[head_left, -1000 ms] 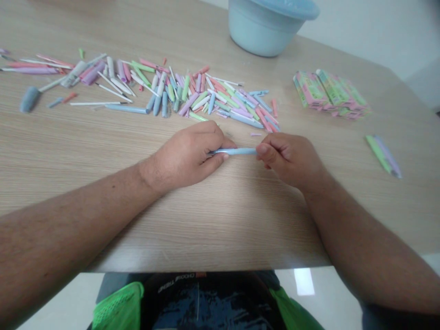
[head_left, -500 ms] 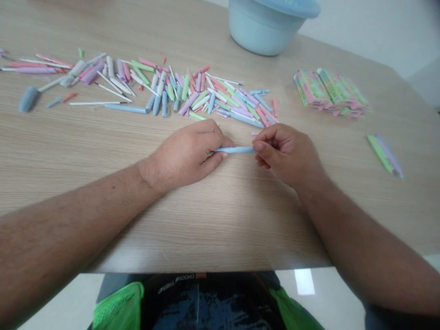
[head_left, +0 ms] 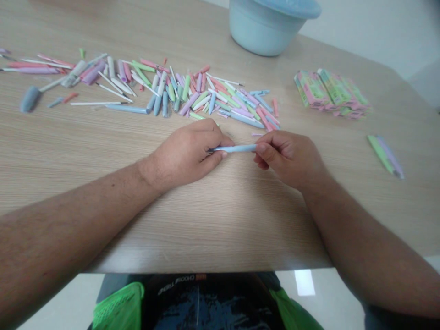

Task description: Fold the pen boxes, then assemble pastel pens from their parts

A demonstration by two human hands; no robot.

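A light blue pen (head_left: pixel 240 148) lies level between my two hands above the table. My left hand (head_left: pixel 192 151) pinches its left end, where a dark tip shows by the thumb. The pen's right end is between the thumb and fingers of my right hand (head_left: pixel 283 153). Just beyond my hands spreads a long heap of pen parts (head_left: pixel 199 96) in pink, green, purple, blue and white.
A light blue basin (head_left: pixel 266 27) stands at the back of the wooden table (head_left: pixel 213 229). Stacked green and pink packets (head_left: pixel 330 91) are at the right. Nearer the right edge lie a green pen (head_left: pixel 380 153) and a purple pen (head_left: pixel 390 156).
My right hand has shifted slightly right and down, and a bit more of the blue pen shows between my hands. My left hand is nearly unmoved.
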